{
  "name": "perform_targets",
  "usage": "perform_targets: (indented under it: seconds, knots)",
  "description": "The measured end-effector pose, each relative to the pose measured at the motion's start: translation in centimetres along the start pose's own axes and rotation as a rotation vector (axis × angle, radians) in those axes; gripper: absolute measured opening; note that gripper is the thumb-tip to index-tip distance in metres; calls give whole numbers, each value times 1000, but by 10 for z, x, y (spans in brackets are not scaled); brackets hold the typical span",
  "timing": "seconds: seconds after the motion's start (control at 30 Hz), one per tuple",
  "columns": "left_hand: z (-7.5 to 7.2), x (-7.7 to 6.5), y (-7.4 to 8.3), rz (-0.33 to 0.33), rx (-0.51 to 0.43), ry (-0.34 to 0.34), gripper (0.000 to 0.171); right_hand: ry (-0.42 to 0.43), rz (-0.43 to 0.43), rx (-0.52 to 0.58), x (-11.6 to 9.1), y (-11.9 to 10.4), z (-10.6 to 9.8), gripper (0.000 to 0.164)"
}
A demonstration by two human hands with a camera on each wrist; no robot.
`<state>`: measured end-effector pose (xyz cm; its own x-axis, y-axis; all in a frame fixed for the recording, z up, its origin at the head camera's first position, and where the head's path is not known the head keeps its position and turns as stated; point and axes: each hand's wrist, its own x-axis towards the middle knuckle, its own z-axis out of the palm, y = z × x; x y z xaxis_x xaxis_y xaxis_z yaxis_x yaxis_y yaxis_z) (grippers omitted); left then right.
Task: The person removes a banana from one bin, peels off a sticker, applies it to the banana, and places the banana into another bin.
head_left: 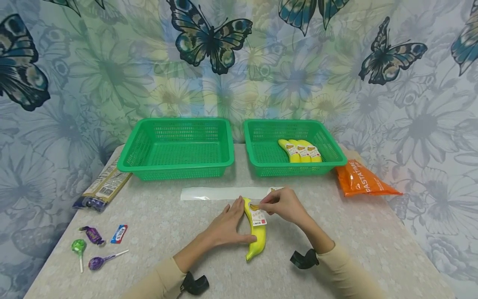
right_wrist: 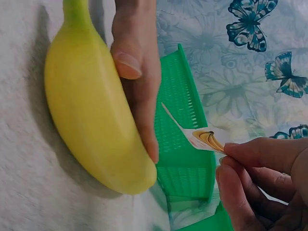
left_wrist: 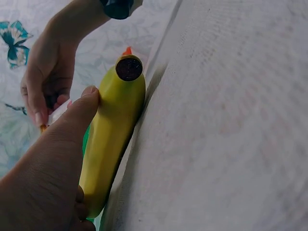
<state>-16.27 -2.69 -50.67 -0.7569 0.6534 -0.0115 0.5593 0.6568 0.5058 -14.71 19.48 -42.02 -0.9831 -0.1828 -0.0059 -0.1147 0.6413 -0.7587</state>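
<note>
A yellow banana (head_left: 256, 238) lies on the table with its stem end toward me. My left hand (head_left: 228, 226) holds it along its left side, the thumb (left_wrist: 89, 98) near the stem end and the fingers up by the far end. My right hand (head_left: 281, 204) pinches a white sticker (right_wrist: 197, 138) by one edge, between thumb and forefinger. A banana picture and small print show on the sticker. From the head view it overlaps the banana; in the right wrist view it hangs in the air, apart from the peel.
Behind the hands lies a pale backing strip (head_left: 220, 193). Two green baskets stand at the back; the right basket (head_left: 257, 169) holds several labelled bananas (head_left: 303, 153), the left basket (head_left: 175, 172) none. An orange bag (head_left: 364, 180) sits right; a gold packet (head_left: 106, 185), lollipops (head_left: 96, 263) and candies (head_left: 93, 235) lie left.
</note>
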Motion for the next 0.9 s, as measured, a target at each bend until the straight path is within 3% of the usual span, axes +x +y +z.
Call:
perform_targets:
  seconds: [0.33, 0.9]
  knots:
    - [1, 0, -1, 10, 15, 18, 123, -49, 39, 47, 1, 12, 13, 8]
    - [0, -1, 0, 17, 27, 27, 122, -73, 46, 23, 4, 16, 17, 7]
